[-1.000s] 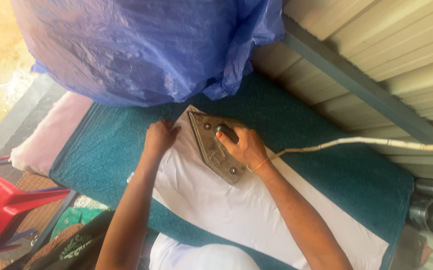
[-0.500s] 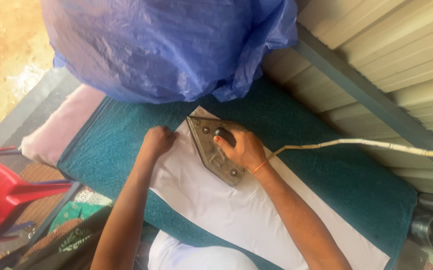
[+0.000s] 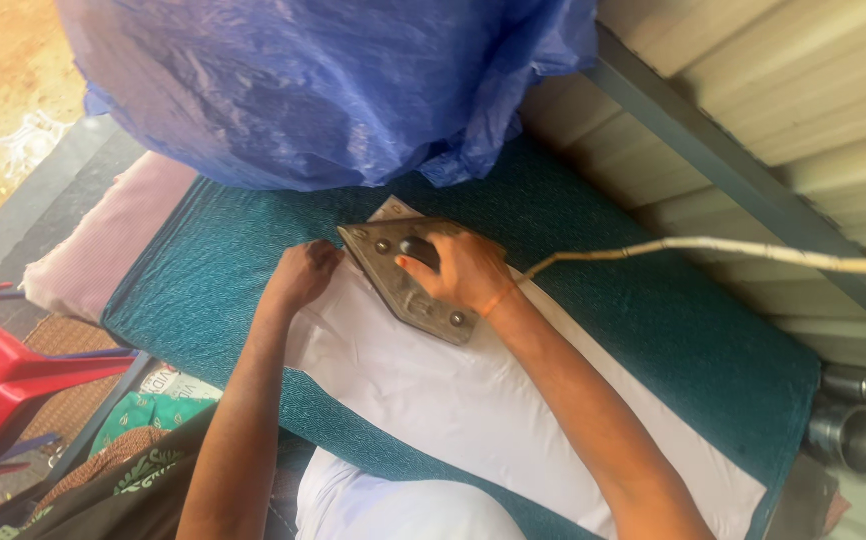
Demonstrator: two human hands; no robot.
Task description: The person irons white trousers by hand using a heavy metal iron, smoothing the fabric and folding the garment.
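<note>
Head view: scorching is the likely fault should the metal iron [image 3: 408, 280] dwell on the white cloth [image 3: 453, 400], which lies across the teal-covered bench [image 3: 653, 330]. Right hand [image 3: 463, 270] is clenched round the iron's handle; left hand [image 3: 301, 278], at the iron's nine o'clock, fingers curled, pins the cloth edge

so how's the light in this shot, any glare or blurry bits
Head view: soft, even daylight with only faint shadows under the left hand and the iron gripped by the right hand. The blue plastic sheet shows a mild sheen, the white cloth is bright but keeps detail, and the sandy ground looks washed out. The frame is slightly soft.
</note>
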